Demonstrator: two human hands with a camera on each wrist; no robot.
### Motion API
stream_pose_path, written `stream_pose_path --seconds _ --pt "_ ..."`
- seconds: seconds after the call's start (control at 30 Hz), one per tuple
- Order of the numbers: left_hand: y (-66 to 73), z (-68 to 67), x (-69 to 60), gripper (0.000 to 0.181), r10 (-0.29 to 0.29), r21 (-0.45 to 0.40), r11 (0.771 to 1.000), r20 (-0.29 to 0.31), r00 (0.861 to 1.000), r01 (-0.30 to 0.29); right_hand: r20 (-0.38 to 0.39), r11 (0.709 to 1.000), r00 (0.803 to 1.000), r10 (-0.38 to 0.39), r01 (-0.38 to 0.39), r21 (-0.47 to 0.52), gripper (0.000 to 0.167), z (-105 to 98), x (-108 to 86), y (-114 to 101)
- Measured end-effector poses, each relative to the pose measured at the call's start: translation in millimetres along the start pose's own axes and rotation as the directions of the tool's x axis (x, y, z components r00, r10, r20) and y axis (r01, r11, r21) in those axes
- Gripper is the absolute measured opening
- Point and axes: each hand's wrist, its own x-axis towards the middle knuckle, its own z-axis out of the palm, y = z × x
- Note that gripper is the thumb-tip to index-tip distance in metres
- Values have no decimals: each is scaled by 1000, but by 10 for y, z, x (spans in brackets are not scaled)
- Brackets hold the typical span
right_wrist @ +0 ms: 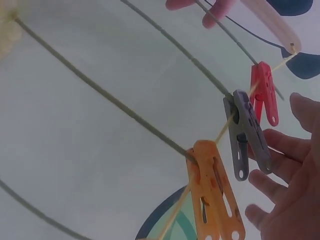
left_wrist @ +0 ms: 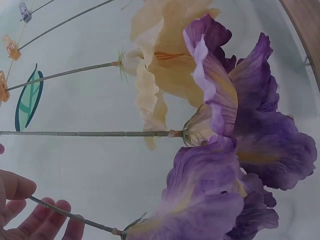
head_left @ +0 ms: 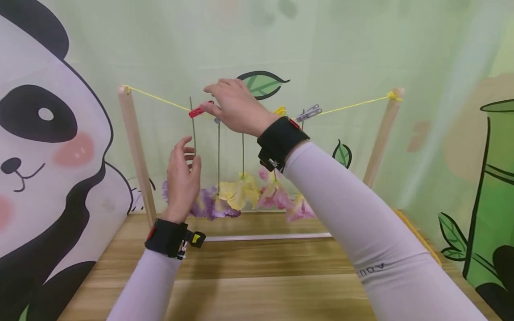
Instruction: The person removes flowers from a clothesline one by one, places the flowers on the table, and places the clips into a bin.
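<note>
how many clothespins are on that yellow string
5 seen across the views, left to right along the yellow string: red clothespin, grey clothespin, orange clothespin, yellow clothespin, second grey clothespin. In the head view, the right hand covers part of the string, possibly hiding more.

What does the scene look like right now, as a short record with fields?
Left hand: at the stem of the leftmost purple flower; grip unclear
Right hand: beside the red clip, not holding it
Red clip: on the string, clamping that stem
String: tied between two wooden posts
Hanging alongside: another purple flower, a yellow flower, pink flowers; blossoms down
</note>
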Motion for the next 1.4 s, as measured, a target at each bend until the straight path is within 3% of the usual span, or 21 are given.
stream_pose_path --seconds 0.43,0.7,0.87,1.13,1.4 --pt "42 -65 -23 31 76 82 994 -88 993 -69 -36 1000 999 -17 17 6 35 -13 91 -98" --pt "92 -73 -19 30 91 104 991 -108 990 -79 -70 996 996 63 -59 61 21 -60 93 -158" --pt "142 -79 -12 30 93 99 992 -116 989 -81 -125 994 990 73 -62 88 14 -58 90 -176" --pt "201 -80 -28 31 98 80 993 -123 988 -88 -266 985 961 71 -26 168 11 -24 24 -97" --pt "229 -90 -55 30 112 88 991 -142 983 -101 -360 978 931 68 9 208 10 -8 -102 6"
